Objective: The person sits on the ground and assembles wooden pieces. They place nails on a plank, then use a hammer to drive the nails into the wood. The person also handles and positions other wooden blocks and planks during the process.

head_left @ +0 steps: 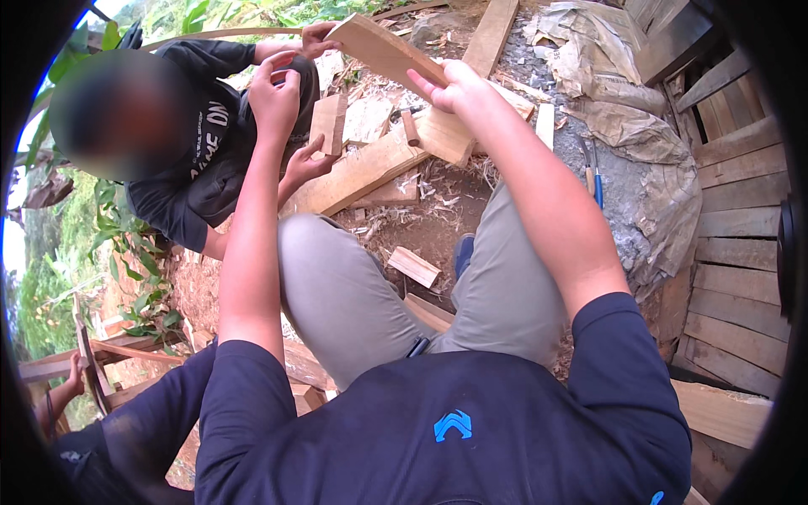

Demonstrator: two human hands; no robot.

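Observation:
A flat wooden board (383, 52) is raised at the top middle, slanting down to the right. My right hand (454, 88) grips its right end, with the fingers lying along its near edge. At the other end, a co-worker's hand (318, 39) touches the same board. My left hand (276, 91) is up in the air to the left of the board, fingers bent and apart, with nothing visible in it. Just below it, the co-worker's other hand (307, 166) holds a short wooden block (328, 122).
Thick timber (370, 172) lies on the shaving-strewn ground beyond my knees, with a small offcut (413, 266) nearer. Hand tools with blue and wooden handles (598, 187) rest on the grey ground at right, beside crumpled sheeting (656, 168). A slatted wooden wall (741, 252) stands at far right.

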